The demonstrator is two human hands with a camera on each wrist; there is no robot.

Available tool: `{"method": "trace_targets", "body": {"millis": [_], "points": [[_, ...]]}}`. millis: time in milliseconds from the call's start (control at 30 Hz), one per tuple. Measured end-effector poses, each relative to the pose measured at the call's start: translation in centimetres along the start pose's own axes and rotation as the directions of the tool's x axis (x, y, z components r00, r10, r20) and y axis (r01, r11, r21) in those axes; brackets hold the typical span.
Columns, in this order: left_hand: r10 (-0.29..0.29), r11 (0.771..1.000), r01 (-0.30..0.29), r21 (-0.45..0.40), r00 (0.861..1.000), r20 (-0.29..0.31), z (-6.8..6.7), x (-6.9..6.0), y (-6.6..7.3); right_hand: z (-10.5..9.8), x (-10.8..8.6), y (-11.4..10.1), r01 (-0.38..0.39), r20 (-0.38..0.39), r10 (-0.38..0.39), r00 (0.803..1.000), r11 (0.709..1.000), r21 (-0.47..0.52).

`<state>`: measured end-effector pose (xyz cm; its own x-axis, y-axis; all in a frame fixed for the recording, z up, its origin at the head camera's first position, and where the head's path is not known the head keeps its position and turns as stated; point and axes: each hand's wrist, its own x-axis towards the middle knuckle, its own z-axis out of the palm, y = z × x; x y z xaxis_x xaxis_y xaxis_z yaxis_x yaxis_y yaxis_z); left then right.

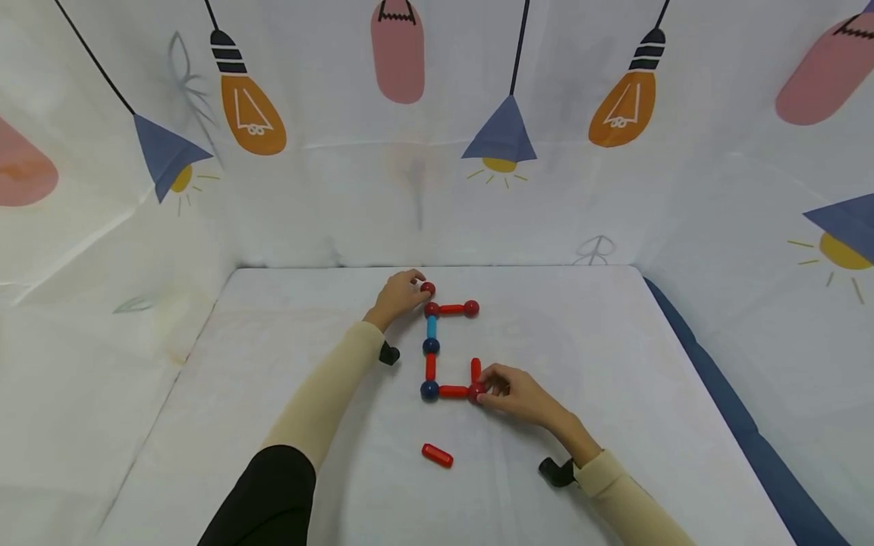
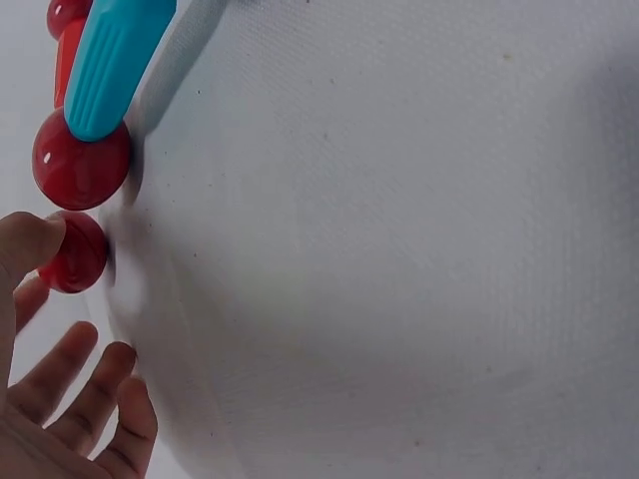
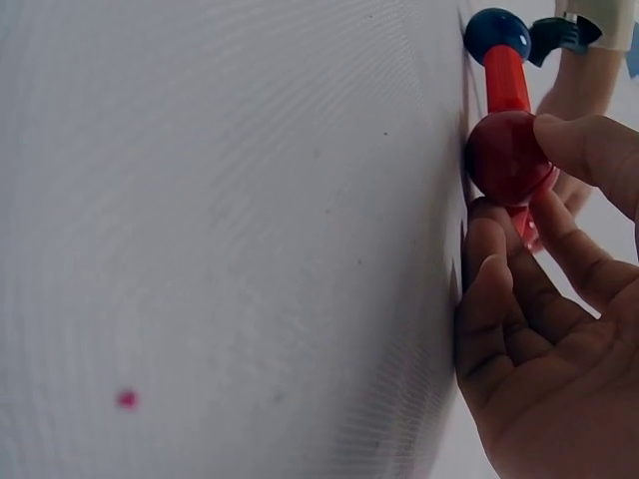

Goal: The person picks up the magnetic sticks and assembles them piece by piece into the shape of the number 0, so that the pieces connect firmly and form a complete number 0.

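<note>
My left hand (image 1: 398, 296) pinches a loose red ball (image 2: 78, 254) between thumb and finger at the far side of the table. Close beside that ball is a red corner ball (image 1: 432, 309), joined by a red rod (image 1: 451, 309) to another red ball (image 1: 471, 308). A light blue rod (image 1: 432, 327) runs from the corner to a dark blue ball (image 1: 431, 346), then a red rod leads to a second dark blue ball (image 1: 429, 391). From there another red rod (image 1: 454, 392) reaches the red ball (image 3: 507, 155) that my right hand (image 1: 520, 393) grips. A short red rod (image 1: 476, 368) points away from this ball.
A single red rod (image 1: 437, 455) lies apart on the white table (image 1: 259, 364), nearer to me. White cloth printed with lamps and bulbs (image 1: 341, 197) hangs behind and at the sides. A small black device (image 1: 556, 472) sits at the right wrist.
</note>
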<state>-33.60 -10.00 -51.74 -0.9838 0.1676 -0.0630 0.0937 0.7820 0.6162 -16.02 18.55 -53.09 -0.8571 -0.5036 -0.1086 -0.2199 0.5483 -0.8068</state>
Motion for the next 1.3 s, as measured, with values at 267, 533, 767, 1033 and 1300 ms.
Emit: {"method": "trace_targets", "body": {"millis": [267, 533, 767, 1033, 1300], "points": [[0.026, 0.999, -0.025, -0.025, 0.999, 0.03, 0.1, 0.0, -0.2, 0.0, 0.0, -0.2, -0.002, 0.005, 0.002, 1.0, 1.0, -0.001], [0.032, 0.994, -0.035, -0.099, 0.999, -0.029, 0.0, -0.9, -0.4, 0.0, -0.1, -0.5, 0.017, 0.001, -0.017, 1.0, 1.0, -0.011], [0.088, 0.977, -0.096, -0.19, 0.995, -0.048, -0.3, -2.1, 0.4, -0.1, -0.2, -0.6, 0.029, -0.002, -0.029, 1.0, 0.999, -0.031], [0.173, 0.958, -0.183, -0.223, 0.983, -0.064, -1.2, -4.6, 2.0, 0.0, -0.2, -0.7, 0.025, -0.013, -0.025, 1.0, 0.999, -0.031], [0.264, 0.943, -0.26, -0.208, 0.964, -0.009, -0.4, -6.8, 3.0, 0.0, -0.2, -0.6, 0.026, -0.024, -0.027, 0.999, 0.999, -0.048]]}}
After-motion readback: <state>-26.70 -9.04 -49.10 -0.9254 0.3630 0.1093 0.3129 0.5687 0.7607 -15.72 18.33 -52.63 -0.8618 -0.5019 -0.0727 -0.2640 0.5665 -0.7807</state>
